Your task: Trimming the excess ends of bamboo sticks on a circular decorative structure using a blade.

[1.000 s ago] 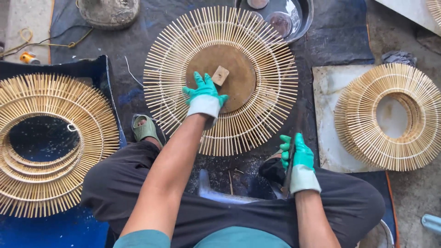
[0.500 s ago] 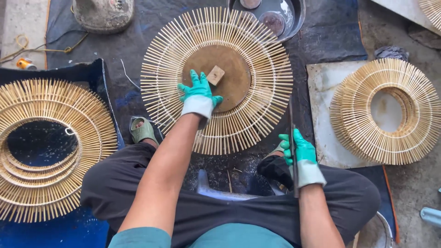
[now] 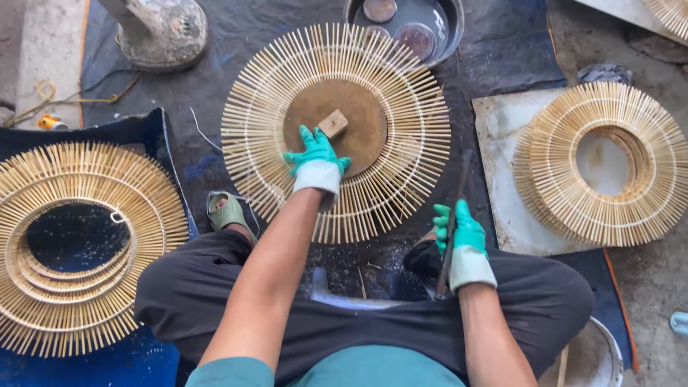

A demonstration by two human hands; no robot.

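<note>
A round sunburst frame of bamboo sticks (image 3: 401, 100) lies on the dark ground sheet in front of me, with a brown disc (image 3: 358, 118) at its centre and a small wooden block (image 3: 333, 123) on the disc. My left hand (image 3: 315, 159), in a green glove, presses flat on the disc's near edge, just below the block. My right hand (image 3: 462, 236), also gloved, rests by my right knee and grips a long thin dark stick (image 3: 455, 208) that runs up past the frame's right rim.
Stacked bamboo rings (image 3: 75, 244) lie on a blue sheet at left. Another stack of rings (image 3: 598, 161) sits on a pale slab at right. A metal basin (image 3: 437, 21) is at top, a stone base (image 3: 158, 29) top left, a green sandal (image 3: 229, 211) by my knee.
The view has shifted slightly. My left hand stays on the disc near the block. My right hand has kept its grip on the stick beside my knee.
</note>
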